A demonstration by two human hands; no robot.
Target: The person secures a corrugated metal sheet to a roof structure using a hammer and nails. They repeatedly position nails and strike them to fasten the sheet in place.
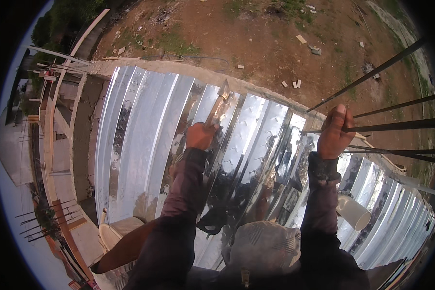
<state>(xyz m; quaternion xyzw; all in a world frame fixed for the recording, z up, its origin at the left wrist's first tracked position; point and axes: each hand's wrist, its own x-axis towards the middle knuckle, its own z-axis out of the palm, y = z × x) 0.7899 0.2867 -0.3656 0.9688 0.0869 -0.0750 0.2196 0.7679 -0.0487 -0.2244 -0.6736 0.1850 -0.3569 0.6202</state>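
My left hand (200, 137) is closed around the wooden handle of a hammer (217, 110). Its pointed metal head lies toward the far edge of the shiny corrugated metal sheeting (145, 130), close to the concrete rim. Farther right, my right hand (336, 133) grips a dark steel rebar (398, 125) that comes in from the right side. Several other rebars run above and below that hand, apart from its fingers. Both forearms reach forward over the sheeting in dark sleeves.
A pale plastic pipe (355, 212) stands up through the sheeting right of my right forearm. Grey patterned cloth (263, 246) shows between my arms. Left is a concrete beam (84, 130) with wooden boards (50, 130). Beyond the far edge, bare brown ground (256, 43) lies lower, with scattered debris.
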